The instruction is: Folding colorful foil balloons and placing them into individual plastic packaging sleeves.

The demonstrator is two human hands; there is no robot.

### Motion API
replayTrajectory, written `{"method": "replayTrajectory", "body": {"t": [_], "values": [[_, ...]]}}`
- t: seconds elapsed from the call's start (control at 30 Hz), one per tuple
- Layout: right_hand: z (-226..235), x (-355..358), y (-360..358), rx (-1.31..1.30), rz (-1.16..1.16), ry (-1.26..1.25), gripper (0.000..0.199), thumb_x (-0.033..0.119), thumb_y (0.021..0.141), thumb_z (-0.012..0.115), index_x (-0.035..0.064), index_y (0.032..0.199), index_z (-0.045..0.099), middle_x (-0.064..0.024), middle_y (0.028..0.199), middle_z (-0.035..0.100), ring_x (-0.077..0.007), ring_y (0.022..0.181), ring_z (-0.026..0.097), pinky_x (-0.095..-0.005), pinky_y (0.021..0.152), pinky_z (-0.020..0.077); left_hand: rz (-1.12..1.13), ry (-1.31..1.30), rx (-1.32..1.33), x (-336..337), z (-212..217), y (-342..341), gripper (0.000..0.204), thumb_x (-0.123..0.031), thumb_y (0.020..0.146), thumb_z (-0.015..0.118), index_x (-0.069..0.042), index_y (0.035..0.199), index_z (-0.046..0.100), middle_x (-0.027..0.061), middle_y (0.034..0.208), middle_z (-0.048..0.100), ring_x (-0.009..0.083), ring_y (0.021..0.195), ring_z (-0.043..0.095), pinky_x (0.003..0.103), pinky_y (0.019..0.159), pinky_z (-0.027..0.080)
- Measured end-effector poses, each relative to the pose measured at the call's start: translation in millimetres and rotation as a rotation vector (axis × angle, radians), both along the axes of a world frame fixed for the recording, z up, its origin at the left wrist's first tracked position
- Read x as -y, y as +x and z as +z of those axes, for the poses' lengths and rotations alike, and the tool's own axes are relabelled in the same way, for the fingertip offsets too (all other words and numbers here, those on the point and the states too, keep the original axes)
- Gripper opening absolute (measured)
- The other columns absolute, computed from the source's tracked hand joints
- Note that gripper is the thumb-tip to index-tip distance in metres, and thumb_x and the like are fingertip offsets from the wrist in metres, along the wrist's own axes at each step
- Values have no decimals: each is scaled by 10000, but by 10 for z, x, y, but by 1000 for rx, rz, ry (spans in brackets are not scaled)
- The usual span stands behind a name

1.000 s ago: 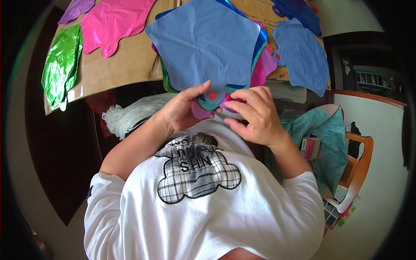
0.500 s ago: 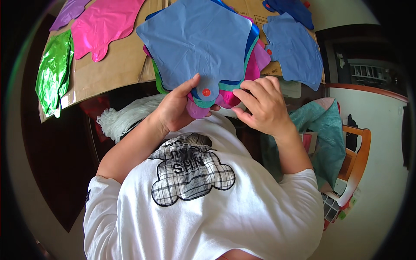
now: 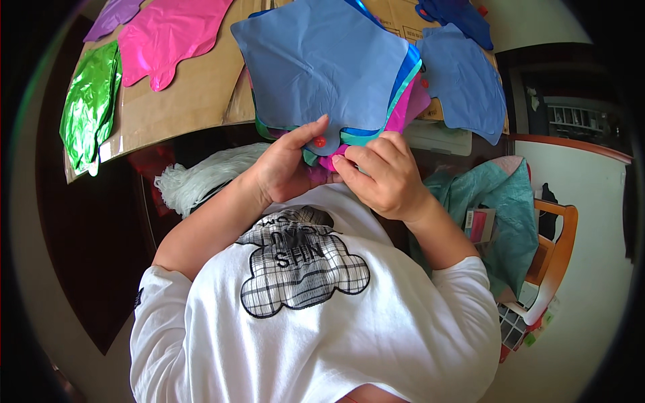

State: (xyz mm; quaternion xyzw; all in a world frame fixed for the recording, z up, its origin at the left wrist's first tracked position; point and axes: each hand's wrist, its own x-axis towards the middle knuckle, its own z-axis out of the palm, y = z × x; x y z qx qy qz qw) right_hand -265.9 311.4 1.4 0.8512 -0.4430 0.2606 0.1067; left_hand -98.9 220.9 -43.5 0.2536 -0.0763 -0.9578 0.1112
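Note:
A stack of flat star-shaped foil balloons (image 3: 322,67) hangs over the near edge of the cardboard, dusty blue on top, with blue, teal and magenta edges fanning out at the right. My left hand (image 3: 292,158) grips the stack by its necks, thumb lying beside a red dot (image 3: 320,142) on the blue neck. My right hand (image 3: 383,174) is closed at a magenta neck (image 3: 334,158), its thumb and forefinger pinched there. The fingers of my left hand under the stack are mostly hidden.
Cardboard (image 3: 181,101) covers the table. On it lie green foil balloons (image 3: 91,107), a pink one (image 3: 168,40), a purple one (image 3: 111,19) and more blue ones (image 3: 463,84). White stringy material (image 3: 208,178) sits below the edge. At right are a teal bag (image 3: 510,221) and a wooden chair (image 3: 561,248).
My right hand has moved left and closed at the magenta neck. The stack has shifted slightly right, and its lower necks are now bunched between my hands.

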Motion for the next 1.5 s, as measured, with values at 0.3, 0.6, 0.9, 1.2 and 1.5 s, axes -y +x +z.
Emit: {"method": "replayTrajectory", "body": {"t": [0.3,0.6,0.9,1.2,1.5], "values": [[85,7,-70,-5,102,55,149,114,707,637,19,821,625,-43,813,569,-188,693,518,-337,624,424,6,76,-86,40,147,59,442,-439,951,506,-60,1176,534,123,1116,617,288,1008,620,465,887,498],[39,158,65,4,64,118,207,185,682,692,49,823,625,-41,789,562,-211,701,516,-352,682,426,-80,9,-67,40,9,58,327,-387,951,521,-141,1155,590,86,1127,640,227,1070,603,423,945,459],[164,307,-16,130,-250,133,406,274,638,785,62,939,614,-66,971,602,-238,865,553,-391,789,418,-54,28,-174,49,-16,54,643,-577,922,451,-44,1280,495,166,1201,590,302,1064,597,442,944,459],[22,422,81,-51,-279,147,236,164,713,691,42,897,607,-78,897,637,-226,791,601,-403,844,408,-109,35,-192,78,-125,16,703,-640,889,459,-20,1207,551,175,1139,619,324,1054,599,450,935,462],[176,215,96,12,-197,55,180,104,705,661,64,869,598,-41,852,605,-208,791,586,-405,819,415,-39,65,-209,39,-47,-4,757,-639,856,536,1,1256,479,188,1133,603,334,1065,602,461,931,479]]}}
